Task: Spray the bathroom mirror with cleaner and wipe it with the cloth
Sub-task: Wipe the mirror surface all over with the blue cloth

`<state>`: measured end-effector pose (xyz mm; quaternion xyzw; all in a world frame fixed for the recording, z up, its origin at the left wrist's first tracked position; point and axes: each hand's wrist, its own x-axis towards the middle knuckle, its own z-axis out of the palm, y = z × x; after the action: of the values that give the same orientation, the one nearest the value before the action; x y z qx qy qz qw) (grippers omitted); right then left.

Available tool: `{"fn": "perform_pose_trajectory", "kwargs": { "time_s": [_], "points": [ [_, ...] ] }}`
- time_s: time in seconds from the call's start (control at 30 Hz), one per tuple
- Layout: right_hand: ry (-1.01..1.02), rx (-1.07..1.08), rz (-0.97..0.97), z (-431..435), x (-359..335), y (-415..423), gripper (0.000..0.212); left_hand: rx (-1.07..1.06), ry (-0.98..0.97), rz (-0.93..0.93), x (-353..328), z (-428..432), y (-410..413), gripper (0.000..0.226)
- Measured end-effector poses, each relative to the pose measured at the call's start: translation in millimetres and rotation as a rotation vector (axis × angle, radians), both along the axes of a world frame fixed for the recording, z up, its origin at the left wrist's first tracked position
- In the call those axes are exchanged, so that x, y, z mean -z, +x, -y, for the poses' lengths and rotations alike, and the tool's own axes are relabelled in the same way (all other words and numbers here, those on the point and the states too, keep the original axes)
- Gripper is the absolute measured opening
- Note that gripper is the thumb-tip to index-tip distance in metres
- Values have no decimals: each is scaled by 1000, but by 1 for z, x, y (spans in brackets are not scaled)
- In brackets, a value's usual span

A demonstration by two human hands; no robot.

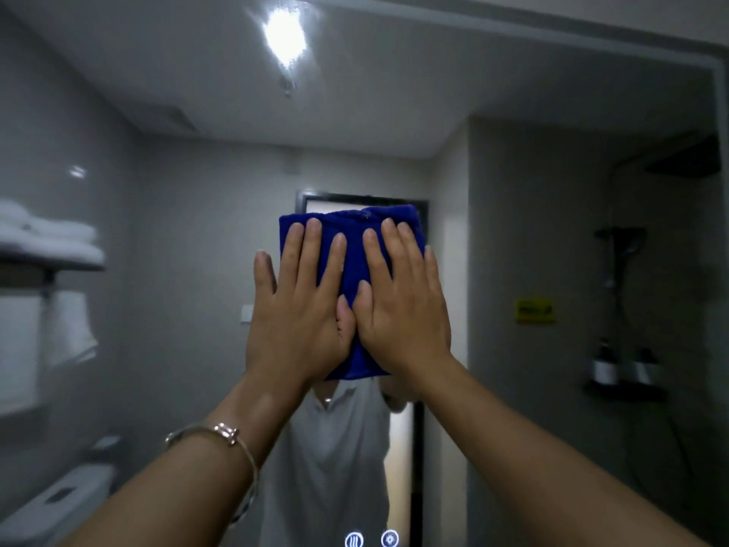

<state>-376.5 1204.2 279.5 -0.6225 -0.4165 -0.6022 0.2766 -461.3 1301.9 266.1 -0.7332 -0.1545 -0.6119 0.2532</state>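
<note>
We face the mirror (513, 191), which fills nearly the whole frame; only its top and right edges show, at the upper right, and the rest is cut off. Everything in it looks soft and hazy. Low in the centre stands the reflected white shirt (327, 448) of the person, whose head is hidden behind the hands and cloth. Both forearms rise from the bottom corners to the middle of the frame. The left hand (300, 309) and right hand (406, 309) lie flat side by side, fingers straight and slightly spread, thumbs touching, pressing the blue cloth (351, 246) against the glass at the centre. The cloth is folded, and we see only its top, a strip between the hands and a lower corner. At the far left, white towels (51, 238) sit on a shelf, partly cut off. At the lower left is a blurred toilet (55, 503). On the right, dark shower fittings (619, 250) are hard to make out, and the writing on a yellow sign (534, 310) is unreadable. A thin bracelet (225, 430) circles the left wrist. Two small round icons (354, 540) glow at the bottom edge.
</note>
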Motion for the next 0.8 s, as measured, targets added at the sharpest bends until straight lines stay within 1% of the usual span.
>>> {"fn": "perform_pose_trajectory", "kwargs": {
  "time_s": [0.13, 0.27, 0.33, 0.37, 0.4, 0.47, 0.5, 0.53, 0.57, 0.63, 0.67, 0.73, 0.8],
  "points": [
    [-63, 34, 36, 12, -9, -4, 56, -71, -5, -58, -7, 4, -10, 60],
    [-152, 68, 117, 37, -28, -1, 44, -125, 112, -159, -26, 0, -34, 51],
    [-211, 81, 55, 45, -37, -9, 45, -159, 163, -185, -39, 4, -44, 44],
    [-237, 71, -9, 47, -41, -14, 49, -183, 135, -201, -44, 9, -48, 45],
    [-248, 50, -73, 49, -45, -19, 55, -206, 59, -215, -49, 16, -50, 50],
    [-259, 15, -163, 50, -49, -25, 60, -234, -164, -219, -57, 30, -49, 64],
    [-273, 3, -186, 52, -48, -28, 58, -237, -260, -222, -59, 37, -48, 67],
    [-286, -9, -206, 54, -46, -31, 53, -237, -332, -241, -60, 43, -48, 64],
    [-296, -22, -218, 56, -43, -33, 47, -236, -369, -260, -60, 48, -49, 56],
    [-336, -18, -229, 60, -35, -38, 35, -250, -371, -293, -51, 54, -53, 38],
    [-375, 1, -240, 63, -29, -41, 33, -254, -366, -325, -43, 56, -57, 33],
    [-450, 18, -263, 65, -18, -45, 31, -253, -363, -401, -25, 62, -71, 30],
    [-468, -9, -251, 67, -8, -52, 28, -272, -319, -462, -10, 67, -92, 34]
  ]
}}
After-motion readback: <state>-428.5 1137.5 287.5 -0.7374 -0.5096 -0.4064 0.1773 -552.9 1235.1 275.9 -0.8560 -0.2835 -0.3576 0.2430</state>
